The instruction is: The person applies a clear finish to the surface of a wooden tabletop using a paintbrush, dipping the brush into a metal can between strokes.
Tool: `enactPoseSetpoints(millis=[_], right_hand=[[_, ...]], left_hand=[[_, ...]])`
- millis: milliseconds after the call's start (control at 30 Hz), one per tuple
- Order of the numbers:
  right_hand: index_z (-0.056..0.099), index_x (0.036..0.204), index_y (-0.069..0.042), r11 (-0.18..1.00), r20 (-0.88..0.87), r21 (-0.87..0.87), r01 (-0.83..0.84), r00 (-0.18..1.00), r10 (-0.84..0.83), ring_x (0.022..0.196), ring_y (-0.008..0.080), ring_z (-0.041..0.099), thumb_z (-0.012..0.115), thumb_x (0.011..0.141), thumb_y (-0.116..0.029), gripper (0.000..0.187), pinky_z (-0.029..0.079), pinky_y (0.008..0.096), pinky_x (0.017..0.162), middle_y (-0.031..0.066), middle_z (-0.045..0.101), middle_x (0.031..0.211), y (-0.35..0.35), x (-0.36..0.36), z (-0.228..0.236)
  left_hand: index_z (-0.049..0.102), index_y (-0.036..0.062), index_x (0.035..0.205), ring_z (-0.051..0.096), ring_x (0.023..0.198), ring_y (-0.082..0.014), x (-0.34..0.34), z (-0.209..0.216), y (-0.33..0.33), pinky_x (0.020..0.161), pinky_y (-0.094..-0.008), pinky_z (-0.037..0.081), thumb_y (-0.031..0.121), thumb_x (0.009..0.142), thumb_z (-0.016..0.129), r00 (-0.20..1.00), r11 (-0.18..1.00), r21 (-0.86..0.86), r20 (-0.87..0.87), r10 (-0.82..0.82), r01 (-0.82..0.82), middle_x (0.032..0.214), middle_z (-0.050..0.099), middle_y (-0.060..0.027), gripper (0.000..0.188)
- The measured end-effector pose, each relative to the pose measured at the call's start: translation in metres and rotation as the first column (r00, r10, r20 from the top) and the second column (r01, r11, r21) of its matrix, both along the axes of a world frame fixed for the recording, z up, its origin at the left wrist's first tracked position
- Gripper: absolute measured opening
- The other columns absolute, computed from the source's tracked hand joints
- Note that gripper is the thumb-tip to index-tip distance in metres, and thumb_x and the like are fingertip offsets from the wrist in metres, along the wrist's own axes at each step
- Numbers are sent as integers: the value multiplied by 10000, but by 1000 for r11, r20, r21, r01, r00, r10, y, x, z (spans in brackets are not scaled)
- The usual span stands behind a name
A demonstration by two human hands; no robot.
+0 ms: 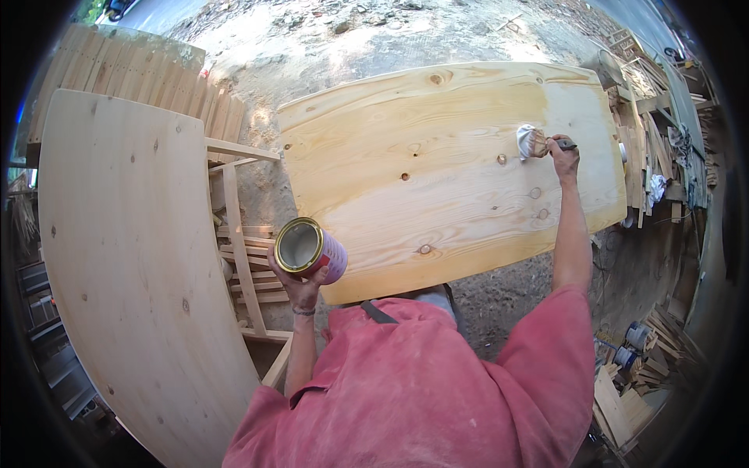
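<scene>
A large pine panel (367,179) with knots lies in front of me. Its far and left parts look yellower and wetter, while paler wood runs through the middle and at the right end. My right hand (566,160) is closed round the dark handle of a paintbrush (533,143), whose white tip rests on the panel towards its right end. At the panel's near left corner, my left hand (300,285) grips an open metal can (334,260) from below and the side. The can has a gold rim and a pinkish-purple wall; its inside looks pale grey, and how full it is I cannot tell.
Another pale wooden panel (133,257) stands close on my left, beside a wooden frame (242,234). Stacked planks (117,74) lie behind it. Scrap wood (659,351) and blue-white cans (626,357) lie low at the right. Beyond the panel is rough, stony ground (328,39).
</scene>
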State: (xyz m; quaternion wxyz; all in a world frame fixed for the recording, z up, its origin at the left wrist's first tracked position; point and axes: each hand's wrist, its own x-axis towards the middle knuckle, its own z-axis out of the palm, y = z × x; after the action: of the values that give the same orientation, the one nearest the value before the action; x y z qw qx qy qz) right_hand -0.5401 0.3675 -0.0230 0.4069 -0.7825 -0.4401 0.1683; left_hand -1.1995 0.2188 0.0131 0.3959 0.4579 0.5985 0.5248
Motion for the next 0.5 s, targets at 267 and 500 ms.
enactPoseSetpoints(millis=[267,500], right_hand=[[665,935,-176,981,669,-190,-32,727,153,839,361,667,696,801,-179,138,556,479,736,158,635,908,41,-60,-11],[656,807,-86,900,529,-162,-404,735,425,910,368,661,663,745,-56,69,585,437,691,225,575,1193,-8,-287,-2]], left_hand=[[120,59,1527,446,1310,-278,25,7,11,1118,-419,368,244,583,948,999,998,-38,-3,-47,47,1420,411,-131,1269],[133,60,1528,448,1303,-277,34,-10,20,1113,-422,375,226,584,942,998,999,-24,-28,-47,47,1411,416,-124,1254]])
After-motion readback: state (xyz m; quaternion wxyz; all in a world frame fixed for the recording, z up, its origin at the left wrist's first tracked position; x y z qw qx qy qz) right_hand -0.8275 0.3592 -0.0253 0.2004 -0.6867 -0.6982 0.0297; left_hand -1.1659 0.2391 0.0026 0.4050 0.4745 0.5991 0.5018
